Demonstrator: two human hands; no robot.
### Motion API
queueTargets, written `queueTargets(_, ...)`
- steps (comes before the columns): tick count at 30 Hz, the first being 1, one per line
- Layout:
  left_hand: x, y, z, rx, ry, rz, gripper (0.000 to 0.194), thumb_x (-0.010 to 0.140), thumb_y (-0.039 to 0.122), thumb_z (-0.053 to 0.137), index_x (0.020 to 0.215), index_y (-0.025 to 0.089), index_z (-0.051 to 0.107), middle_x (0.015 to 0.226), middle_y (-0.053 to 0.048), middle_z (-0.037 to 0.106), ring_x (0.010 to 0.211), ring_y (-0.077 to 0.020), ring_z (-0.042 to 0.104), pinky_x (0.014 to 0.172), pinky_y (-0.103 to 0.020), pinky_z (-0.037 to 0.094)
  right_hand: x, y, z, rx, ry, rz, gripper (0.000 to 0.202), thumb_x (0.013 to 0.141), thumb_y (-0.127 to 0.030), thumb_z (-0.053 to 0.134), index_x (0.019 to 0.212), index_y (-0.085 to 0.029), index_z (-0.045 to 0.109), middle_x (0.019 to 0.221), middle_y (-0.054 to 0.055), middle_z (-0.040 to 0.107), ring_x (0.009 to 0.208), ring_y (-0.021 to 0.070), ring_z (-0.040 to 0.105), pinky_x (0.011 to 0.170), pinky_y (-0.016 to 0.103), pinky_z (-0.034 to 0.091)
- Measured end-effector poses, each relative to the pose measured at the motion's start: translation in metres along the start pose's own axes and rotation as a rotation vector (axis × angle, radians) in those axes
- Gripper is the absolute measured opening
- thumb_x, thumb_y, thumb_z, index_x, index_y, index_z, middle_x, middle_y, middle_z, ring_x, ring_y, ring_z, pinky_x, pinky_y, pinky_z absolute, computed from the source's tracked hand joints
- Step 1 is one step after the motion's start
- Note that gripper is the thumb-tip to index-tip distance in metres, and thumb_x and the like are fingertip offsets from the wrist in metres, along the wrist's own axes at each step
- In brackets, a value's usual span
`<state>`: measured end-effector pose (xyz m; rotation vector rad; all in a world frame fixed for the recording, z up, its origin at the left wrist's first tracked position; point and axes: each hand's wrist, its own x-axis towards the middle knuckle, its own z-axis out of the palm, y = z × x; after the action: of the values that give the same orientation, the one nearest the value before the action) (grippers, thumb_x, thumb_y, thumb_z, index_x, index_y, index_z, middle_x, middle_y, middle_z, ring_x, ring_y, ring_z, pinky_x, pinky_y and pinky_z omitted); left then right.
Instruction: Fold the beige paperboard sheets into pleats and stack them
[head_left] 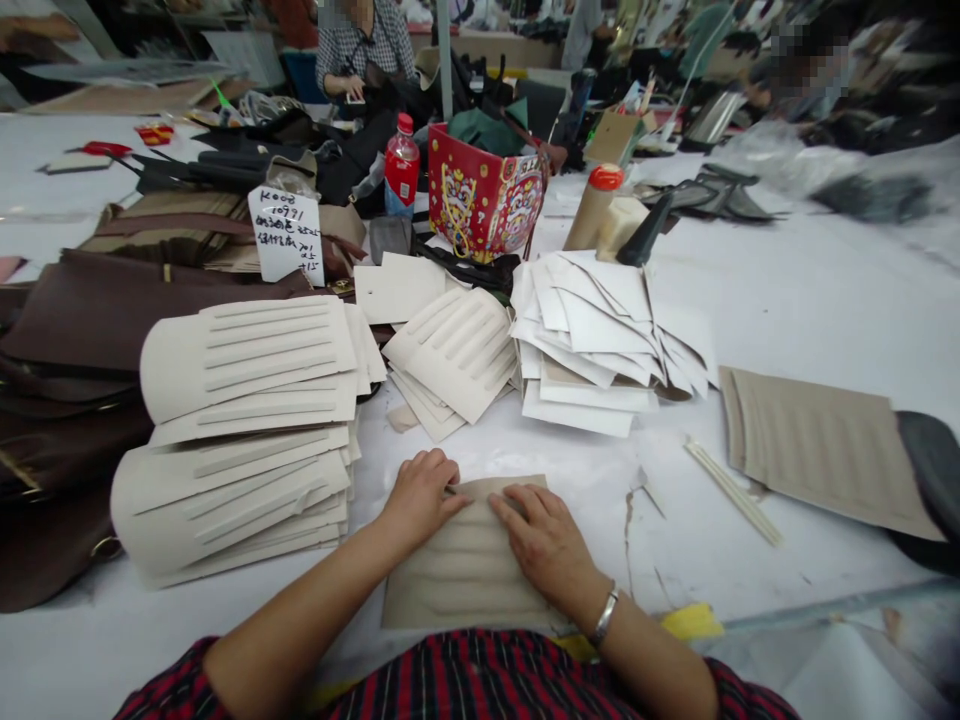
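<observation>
Head camera view: a person in a red-and-black plaid garment works at the near edge of a white tabletop (810, 310), both bare hands on a tan ribbed panel (465, 580). The panel lies flat by the middle of that edge, its raised ribs running roughly side to side.

The left hand (420, 500) is at the panel's far left corner, its fingers bent and close together with the thumb pointing inward; whether they pinch the panel cannot be told. The right hand (546, 545), with a silver bracelet (604, 614) at the wrist, lies over the panel's right side, fingers slightly spread and resting on the surface.

Toward the left edge of the tabletop, two leaning piles of cream panels with strips (277, 345) stand beside dark brown bags (75, 320). Beyond the hands are a smaller pile of ribbed cream pieces (457, 345) and an untidy stack of white sheets (585, 320). Near the right edge lie more tan ribbed panels (817, 450), with thin pale sticks (731, 490) just beside them. Farther back stand a handwritten card (289, 240), a red-labelled bottle (401, 170) and a patterned red box (484, 195). Past the far edge sits a co-worker in a checked shirt (386, 45).
</observation>
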<state>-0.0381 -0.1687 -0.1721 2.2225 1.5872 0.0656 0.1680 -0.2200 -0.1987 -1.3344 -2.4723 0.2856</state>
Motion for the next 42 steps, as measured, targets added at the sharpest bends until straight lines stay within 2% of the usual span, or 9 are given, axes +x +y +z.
queueTargets(3,0.002,-0.001,0.000,-0.031,-0.028,-0.004,0.018,0.077,0.039,0.056,0.076,0.021,0.053,0.084,-0.002,0.052,0.084,-0.0186,0.048,0.071,-0.030,0.035,0.001,-0.001,-0.002,0.036,-0.018,0.045,0.045,0.079,-0.011,0.047,0.122,-0.024,0.048,0.114,0.007,0.051,0.104,0.0209,0.043,0.090,0.038,0.038)
queueTargets(6,0.001,-0.003,0.001,0.016,0.019,-0.017,0.021,0.079,0.041,0.053,0.076,0.020,0.053,0.085,-0.002,0.053,0.084,-0.0190,0.047,0.070,-0.030,0.035,0.004,-0.004,-0.005,0.071,-0.019,0.078,0.044,0.079,-0.011,0.047,0.121,-0.023,0.049,0.111,0.007,0.052,0.100,0.0201,0.043,0.088,0.037,0.038)
queueTargets(11,0.002,-0.010,0.000,0.164,-0.006,0.010,0.029,0.080,0.048,0.049,0.078,0.020,0.054,0.085,-0.004,0.054,0.083,-0.0203,0.047,0.070,-0.032,0.034,0.013,-0.008,-0.008,0.058,0.017,0.124,0.030,0.082,-0.019,0.048,0.110,-0.023,0.055,0.101,0.007,0.054,0.092,0.0191,0.045,0.081,0.035,0.039)
queueTargets(17,0.008,-0.015,0.001,0.248,-0.047,0.097,0.030,0.085,0.045,0.041,0.082,0.019,0.055,0.086,-0.006,0.054,0.084,-0.0211,0.047,0.070,-0.032,0.035,0.022,-0.008,-0.004,0.036,0.027,0.003,0.031,0.084,-0.018,0.046,0.113,-0.022,0.054,0.099,0.007,0.056,0.090,0.0190,0.046,0.081,0.036,0.037)
queueTargets(23,0.005,-0.017,0.004,0.242,-0.022,0.116,0.027,0.087,0.039,0.040,0.082,0.017,0.055,0.086,-0.007,0.053,0.084,-0.0217,0.046,0.072,-0.033,0.037,0.025,-0.010,-0.004,0.046,-0.007,0.033,0.029,0.083,-0.018,0.047,0.111,-0.022,0.054,0.098,0.007,0.056,0.088,0.0189,0.046,0.080,0.035,0.036)
queueTargets(28,0.004,-0.016,-0.001,0.263,-0.053,0.135,0.024,0.087,0.036,0.041,0.082,0.017,0.055,0.087,-0.007,0.054,0.083,-0.0220,0.047,0.072,-0.033,0.038,0.025,-0.015,0.000,0.024,-0.029,-0.058,0.036,0.081,-0.013,0.048,0.116,-0.022,0.051,0.103,0.007,0.055,0.093,0.0205,0.043,0.082,0.037,0.034)
queueTargets(34,0.001,-0.019,-0.013,0.278,-0.101,0.097,0.022,0.085,0.037,0.045,0.086,0.017,0.054,0.089,-0.007,0.055,0.084,-0.0225,0.050,0.072,-0.033,0.039,0.032,-0.022,-0.004,-0.042,-0.097,-0.024,0.040,0.079,-0.011,0.049,0.119,-0.020,0.048,0.100,0.008,0.056,0.089,0.0223,0.043,0.076,0.038,0.034)
queueTargets(37,-0.002,-0.020,-0.015,0.266,-0.105,0.043,0.022,0.083,0.037,0.048,0.088,0.016,0.053,0.091,-0.008,0.055,0.085,-0.0228,0.050,0.073,-0.034,0.040,0.039,-0.029,-0.005,-0.037,-0.106,-0.004,0.035,0.080,-0.013,0.048,0.114,-0.022,0.051,0.097,0.007,0.056,0.088,0.0215,0.043,0.076,0.037,0.034)
queueTargets(42,-0.006,-0.024,-0.018,0.256,-0.111,0.005,0.019,0.083,0.034,0.049,0.089,0.017,0.053,0.091,-0.007,0.056,0.086,-0.0226,0.051,0.073,-0.033,0.040,0.053,-0.042,0.002,0.090,-0.126,-0.070,0.023,0.086,-0.020,0.045,0.106,-0.024,0.054,0.094,0.005,0.056,0.088,0.0182,0.044,0.079,0.033,0.035)
